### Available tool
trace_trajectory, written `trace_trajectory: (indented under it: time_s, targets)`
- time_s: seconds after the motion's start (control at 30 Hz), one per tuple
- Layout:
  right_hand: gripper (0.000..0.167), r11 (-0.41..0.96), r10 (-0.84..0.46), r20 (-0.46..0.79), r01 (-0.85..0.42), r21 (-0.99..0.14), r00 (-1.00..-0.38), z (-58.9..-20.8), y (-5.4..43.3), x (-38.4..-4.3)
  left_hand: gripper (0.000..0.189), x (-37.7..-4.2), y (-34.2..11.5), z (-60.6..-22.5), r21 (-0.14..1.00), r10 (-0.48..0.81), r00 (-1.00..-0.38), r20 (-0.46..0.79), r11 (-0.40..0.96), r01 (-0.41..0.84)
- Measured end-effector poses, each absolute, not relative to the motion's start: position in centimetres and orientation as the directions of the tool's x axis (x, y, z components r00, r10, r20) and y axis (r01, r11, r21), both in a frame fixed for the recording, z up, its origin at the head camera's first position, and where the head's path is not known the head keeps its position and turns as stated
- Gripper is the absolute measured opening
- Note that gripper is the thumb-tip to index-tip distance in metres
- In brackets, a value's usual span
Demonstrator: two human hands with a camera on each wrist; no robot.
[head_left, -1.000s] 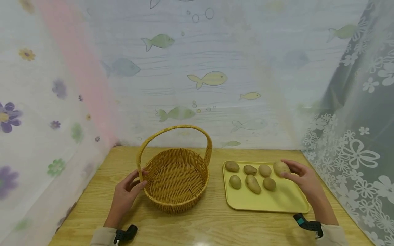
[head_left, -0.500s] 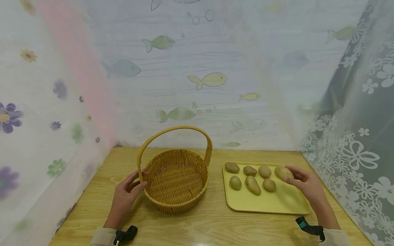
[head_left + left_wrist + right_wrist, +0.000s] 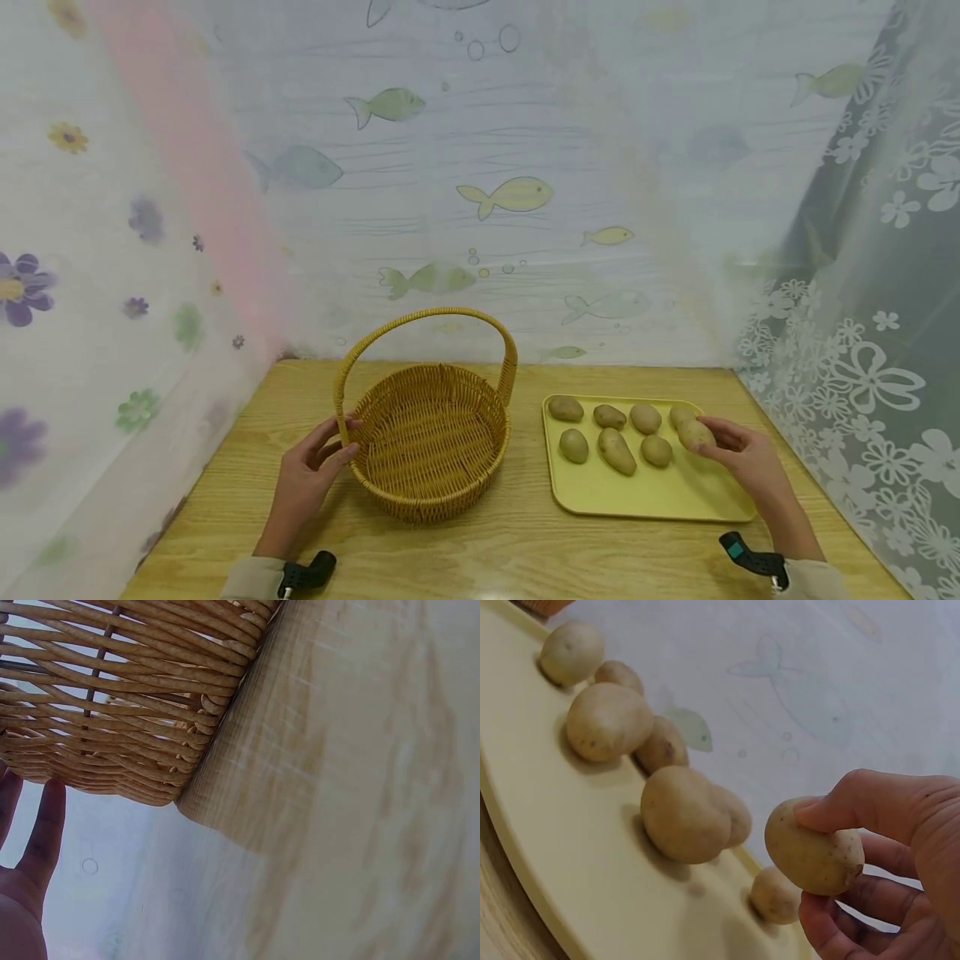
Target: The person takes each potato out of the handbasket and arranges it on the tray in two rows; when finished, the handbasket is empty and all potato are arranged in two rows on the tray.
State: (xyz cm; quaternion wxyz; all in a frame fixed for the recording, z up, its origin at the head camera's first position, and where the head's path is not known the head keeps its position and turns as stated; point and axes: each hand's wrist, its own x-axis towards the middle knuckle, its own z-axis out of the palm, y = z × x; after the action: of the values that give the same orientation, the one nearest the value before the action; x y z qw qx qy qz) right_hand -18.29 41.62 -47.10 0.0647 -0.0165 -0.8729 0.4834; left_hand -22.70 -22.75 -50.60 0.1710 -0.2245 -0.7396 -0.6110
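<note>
My left hand [image 3: 311,467] grips the left side of a round wicker basket [image 3: 431,504] near the foot of its tall arched handle [image 3: 431,310]. No contents show inside the basket. In the left wrist view, fingertips [image 3: 51,802] touch the woven wall [image 3: 112,742]. My right hand [image 3: 746,454] pinches a potato [image 3: 814,847] between thumb and fingers, held over the yellow tray [image 3: 637,500]. Just behind it another potato [image 3: 775,895] lies on the tray. Several more potatoes, such as an elongated potato [image 3: 617,451], lie in two rough rows to the left.
Basket and tray stand side by side on a wooden table [image 3: 480,550], with a strip of bare wood between them. Printed curtains [image 3: 480,125] enclose the back and both sides. A black wrist device [image 3: 753,554] sits at each sleeve.
The right hand has come slightly toward me and to the right with a potato in its grip. A potato on the tray behind it now shows clearly. The left hand stays put.
</note>
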Motion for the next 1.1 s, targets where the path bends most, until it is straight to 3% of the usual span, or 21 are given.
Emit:
trace_trajectory:
  time_s: [0.37, 0.63, 1.1]
  targets:
    - [0.067, 0.525, 0.114, 0.061, 0.008, -0.851, -0.992, -48.4, 41.8, -18.8, 0.047, -22.8, -22.7, -50.4, 0.822, 0.125, -0.836, 0.535, 0.156, 0.549]
    - [0.069, 0.642, 0.136, 0.033, 0.063, -0.764, -0.99, -48.9, 41.7, -19.1, 0.046, -22.6, -22.4, -50.2, 0.826, 0.12, -0.838, 0.532, 0.144, 0.545]
    - [0.069, 0.699, 0.124, 0.02, 0.073, -0.712, -0.992, -48.7, 41.3, -19.3, 0.046, -22.8, -22.8, -50.3, 0.821, 0.125, -0.835, 0.536, 0.153, 0.55]
